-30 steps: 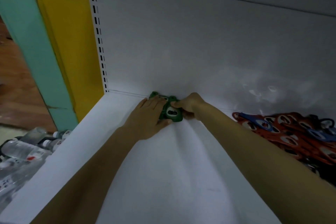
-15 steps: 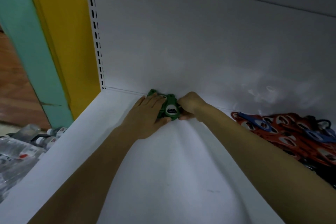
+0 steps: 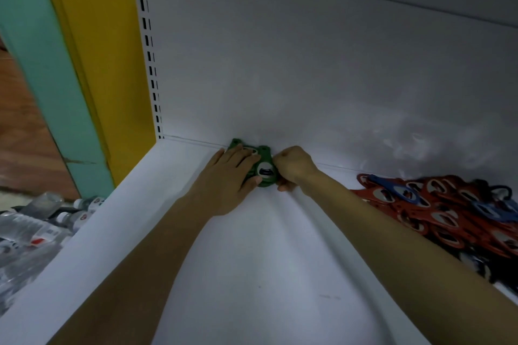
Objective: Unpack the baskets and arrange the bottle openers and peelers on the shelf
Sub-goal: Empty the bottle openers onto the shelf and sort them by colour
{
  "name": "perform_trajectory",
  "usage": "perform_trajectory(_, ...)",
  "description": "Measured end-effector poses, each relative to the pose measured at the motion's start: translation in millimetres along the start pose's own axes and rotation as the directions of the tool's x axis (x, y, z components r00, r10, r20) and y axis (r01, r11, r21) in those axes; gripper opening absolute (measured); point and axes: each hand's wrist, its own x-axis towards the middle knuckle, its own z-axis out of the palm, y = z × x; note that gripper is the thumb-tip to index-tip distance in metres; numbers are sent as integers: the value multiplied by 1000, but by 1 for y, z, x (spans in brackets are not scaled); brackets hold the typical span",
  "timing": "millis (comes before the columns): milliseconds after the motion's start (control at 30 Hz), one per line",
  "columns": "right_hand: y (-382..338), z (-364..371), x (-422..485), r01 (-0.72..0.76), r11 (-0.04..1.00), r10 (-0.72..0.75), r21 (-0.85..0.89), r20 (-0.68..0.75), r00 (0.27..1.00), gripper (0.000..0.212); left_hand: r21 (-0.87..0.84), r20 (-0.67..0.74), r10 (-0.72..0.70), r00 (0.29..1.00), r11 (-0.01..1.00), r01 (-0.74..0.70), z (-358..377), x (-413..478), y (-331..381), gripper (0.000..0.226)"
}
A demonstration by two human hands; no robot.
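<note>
White shelf [image 3: 252,274] fills most of the frame, with the white back panel [image 3: 308,78] rising behind it and a slotted upright [image 3: 148,56] at upper left. Your green openers [image 3: 265,169] sit dead centre, pushed right up against the seam where shelf meets back panel. They look like a small stack lying flat, long axis running from the panel toward the lower part of the frame, with the metal mouth on the near end. How many are in the stack, can't tell.

Your left hand [image 3: 228,179] lies palm down, fingers together and flat over the left side of the stack, thumb tip touching its near edge. Your right hand [image 3: 293,166] is curled into a loose fist pressed against the stack's right edge, thumb tucked low on the shelf; whether those fingers actually pinch an opener is hidden. Both forearms reach in from the bottom corners and meet at the stack.

Plenty of bare shelf to the left of the stack, out to the upright and the shelf's left edge, and all across the foreground. At right there's a loose pile of red and blue openers [image 3: 448,213], well apart from the green ones. Lower left, past the shelf edge, sit some plastic bottles [image 3: 33,232], blurry.
</note>
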Motion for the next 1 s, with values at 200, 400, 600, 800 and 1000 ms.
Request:
perform_trajectory(200,6,4,-4,45,997,-42,55,-54,998,29,3,7,15,1000,1000,-15,-2,0,0,54)
perform_trajectory(400,9,5,-7,75,997,-74,20,-75,994,27,72,28,-1,1000,997,-1,-5,-1,1,64)
perform_trajectory(600,29,-22,-35,263,864,-383,-429,-223,896,26,275,-26,274,961,926,-257,-25,-2,30,63)
perform_trajectory(800,103,-67,-91,304,778,-492,-549,-233,839,40,319,58,361,931,876,-360,-25,-2,99,65)
perform_trajectory(1000,179,-141,-146,154,812,-458,-564,-451,766,33,198,40,556,830,810,-552,-1,21,212,63)
